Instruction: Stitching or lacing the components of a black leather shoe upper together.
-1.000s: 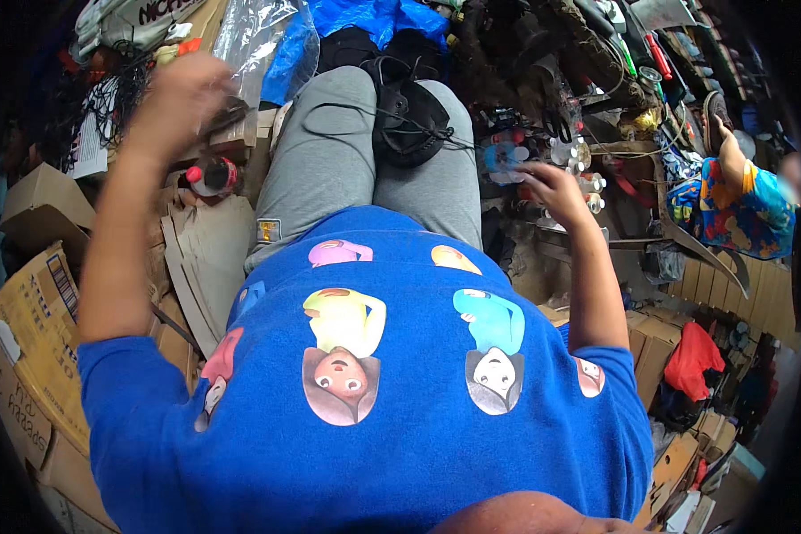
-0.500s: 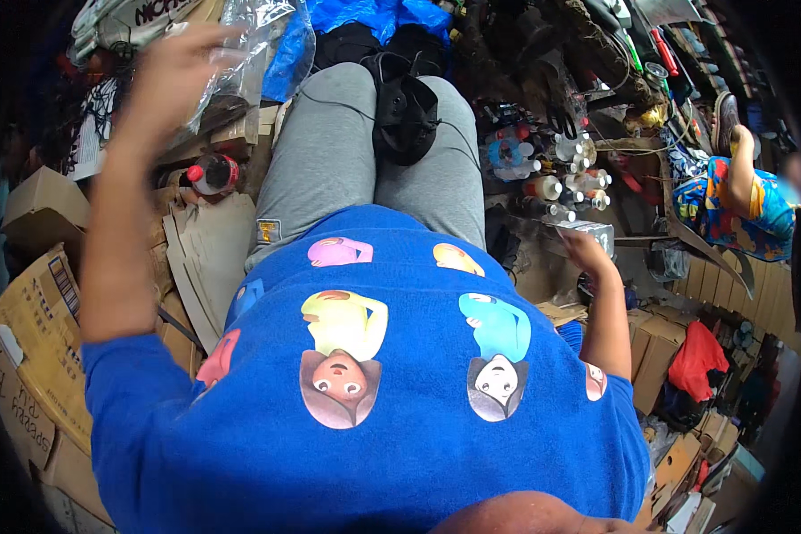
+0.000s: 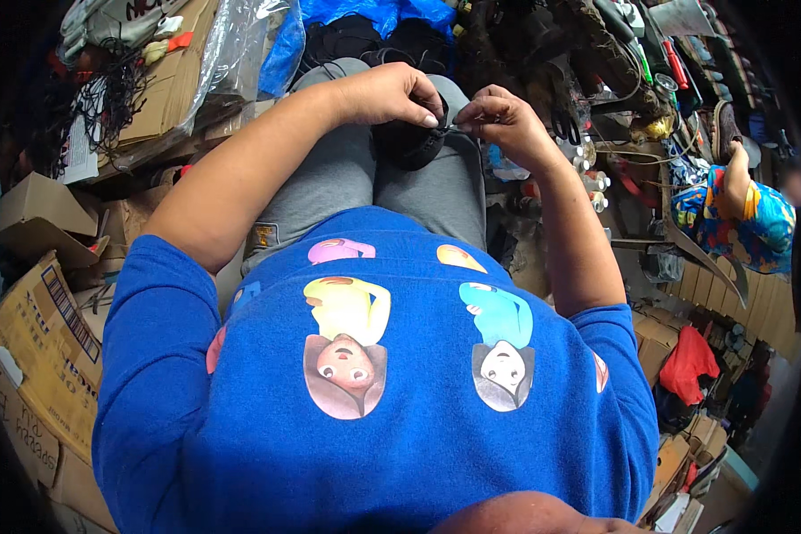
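Closest to me is a bright blue fleece sweatshirt [image 3: 400,418] with cartoon figures, then grey trousers [image 3: 347,178]. Over the knees, the left hand [image 3: 392,93] is curled nearly closed, fingertips pinching a small black fabric piece [image 3: 409,147] resting on the lap. The right hand [image 3: 503,120] is likewise pinched tight at that piece's upper edge, the two hands almost touching. Beyond lie flattened brown cardboard [image 3: 165,102] and crinkled clear plastic sheeting [image 3: 231,49].

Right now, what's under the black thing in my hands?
The black item rests on your grey-trousered lap, pinched by left hand and right hand. Its underside is hidden.
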The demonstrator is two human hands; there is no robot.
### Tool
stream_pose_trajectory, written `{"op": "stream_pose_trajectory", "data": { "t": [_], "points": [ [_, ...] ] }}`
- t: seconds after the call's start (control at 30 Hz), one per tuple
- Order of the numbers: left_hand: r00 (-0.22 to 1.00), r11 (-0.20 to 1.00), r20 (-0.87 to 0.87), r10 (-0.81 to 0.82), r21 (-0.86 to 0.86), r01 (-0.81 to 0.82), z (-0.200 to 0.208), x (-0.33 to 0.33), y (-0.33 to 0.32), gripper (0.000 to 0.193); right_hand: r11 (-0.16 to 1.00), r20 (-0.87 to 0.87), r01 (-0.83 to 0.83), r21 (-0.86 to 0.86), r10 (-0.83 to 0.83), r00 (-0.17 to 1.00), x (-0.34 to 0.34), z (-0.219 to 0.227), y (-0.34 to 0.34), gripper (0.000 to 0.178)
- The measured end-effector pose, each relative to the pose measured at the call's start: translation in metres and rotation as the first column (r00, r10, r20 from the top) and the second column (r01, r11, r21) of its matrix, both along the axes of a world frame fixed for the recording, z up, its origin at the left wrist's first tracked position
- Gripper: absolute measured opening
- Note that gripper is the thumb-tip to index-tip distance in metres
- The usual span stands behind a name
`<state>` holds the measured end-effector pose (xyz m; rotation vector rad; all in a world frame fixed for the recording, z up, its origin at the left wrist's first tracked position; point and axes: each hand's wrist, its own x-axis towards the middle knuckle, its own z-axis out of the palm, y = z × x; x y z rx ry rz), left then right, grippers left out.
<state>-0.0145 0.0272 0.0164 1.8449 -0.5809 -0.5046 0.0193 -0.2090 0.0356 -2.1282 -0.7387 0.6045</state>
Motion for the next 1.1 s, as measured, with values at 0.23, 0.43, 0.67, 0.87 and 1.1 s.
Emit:
{"op": "stream_pose_trajectory", "data": {
  "t": [0.23,0.43,0.67,0.87,1.1],
  "points": [
    [0.985,0.995,-0.155,-0.079,-0.073,0.068,-0.005,0.002,0.002,0.027,0.982,-0.097,0.061,0.177,-0.045,0.994,-0.025,-0.017,-0.003,0.014],
    [0.961,0.978,-0.182,-0.207,-0.014,0.208,-0.012,0.007,0.0,0.034,0.966,0.04,0.167,0.196,-0.178,0.983,-0.051,-0.023,-0.007,0.016],
    [0.943,0.963,-0.203,-0.262,0.011,0.27,-0.015,0.01,-0.002,0.039,0.992,0.194,0.113,0.053,-0.121,0.973,-0.054,-0.005,-0.002,0.019],
    [0.936,0.942,-0.144,-0.321,0.056,0.332,-0.011,0.011,-0.002,0.04,0.989,0.335,-0.042,-0.144,0.088,0.938,-0.044,0.017,0.006,0.019],
    [0.985,0.984,-0.033,-0.171,0.042,0.173,-0.011,0.011,-0.007,0.027,0.883,0.27,-0.317,-0.347,0.418,0.867,-0.018,0.021,0.018,0.013]
  ]
}}
